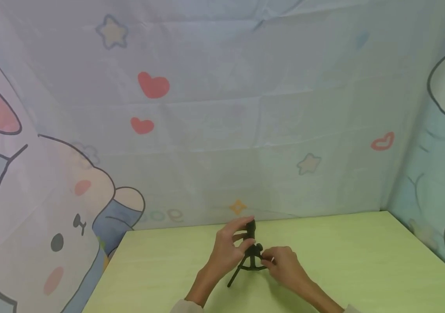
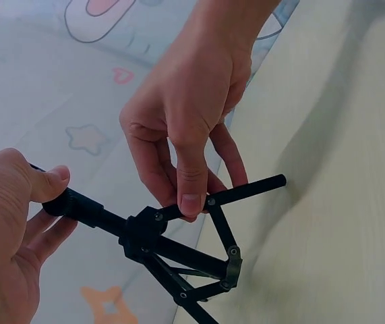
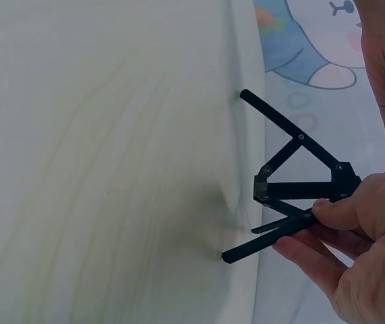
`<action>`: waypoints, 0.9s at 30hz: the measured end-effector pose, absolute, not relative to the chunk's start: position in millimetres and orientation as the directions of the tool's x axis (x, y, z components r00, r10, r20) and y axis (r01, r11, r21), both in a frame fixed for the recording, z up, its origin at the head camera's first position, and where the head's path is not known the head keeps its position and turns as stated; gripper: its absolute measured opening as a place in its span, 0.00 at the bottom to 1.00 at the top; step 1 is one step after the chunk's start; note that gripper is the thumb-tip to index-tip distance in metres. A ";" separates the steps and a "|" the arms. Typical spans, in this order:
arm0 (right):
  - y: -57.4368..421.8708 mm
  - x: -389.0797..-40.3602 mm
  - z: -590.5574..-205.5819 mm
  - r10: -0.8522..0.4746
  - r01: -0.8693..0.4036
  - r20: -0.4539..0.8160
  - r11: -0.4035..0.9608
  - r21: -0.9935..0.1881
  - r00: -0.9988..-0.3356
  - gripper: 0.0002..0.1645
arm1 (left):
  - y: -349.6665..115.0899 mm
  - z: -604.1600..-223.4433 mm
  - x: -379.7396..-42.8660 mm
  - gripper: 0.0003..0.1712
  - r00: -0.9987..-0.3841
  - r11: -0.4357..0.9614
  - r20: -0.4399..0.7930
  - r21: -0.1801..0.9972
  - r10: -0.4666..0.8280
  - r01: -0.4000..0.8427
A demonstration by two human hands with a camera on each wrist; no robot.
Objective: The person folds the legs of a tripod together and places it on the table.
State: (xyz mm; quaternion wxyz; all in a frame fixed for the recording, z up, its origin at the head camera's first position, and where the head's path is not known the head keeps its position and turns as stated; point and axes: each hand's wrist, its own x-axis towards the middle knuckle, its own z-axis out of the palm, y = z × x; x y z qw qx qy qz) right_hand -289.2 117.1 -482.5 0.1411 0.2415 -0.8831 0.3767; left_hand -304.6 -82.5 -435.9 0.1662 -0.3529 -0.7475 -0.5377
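Observation:
A small black tripod stands upright over the table with its legs spread and its braces folded out. My left hand holds the top of its column between thumb and fingers. Lower down, my right hand pinches the upper part of one leg between thumb and fingers. That grip shows closely in the left wrist view, beside the hinge where the brace meets the leg. In the right wrist view, another leg slants away from the hub. Whether every foot touches the table cannot be told.
The tripod is over a pale green table. A cloth backdrop printed with hearts and stars rises behind the table's back edge. Printed side cloths, one with a large rabbit, flank it left and right.

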 end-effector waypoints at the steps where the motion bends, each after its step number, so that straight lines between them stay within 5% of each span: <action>1: 116.3 -289.2 -484.2 -0.311 -0.533 0.439 0.599 -0.598 -0.843 0.05 | -82.7 -436.0 -304.7 0.34 -0.695 0.174 0.629 0.685 0.348 0.708; 27: 109.5 -294.0 -509.0 -0.144 -0.615 0.629 0.459 -0.641 -0.764 0.08 | -86.4 -434.8 -303.4 0.34 -0.668 0.173 0.661 0.654 0.341 0.736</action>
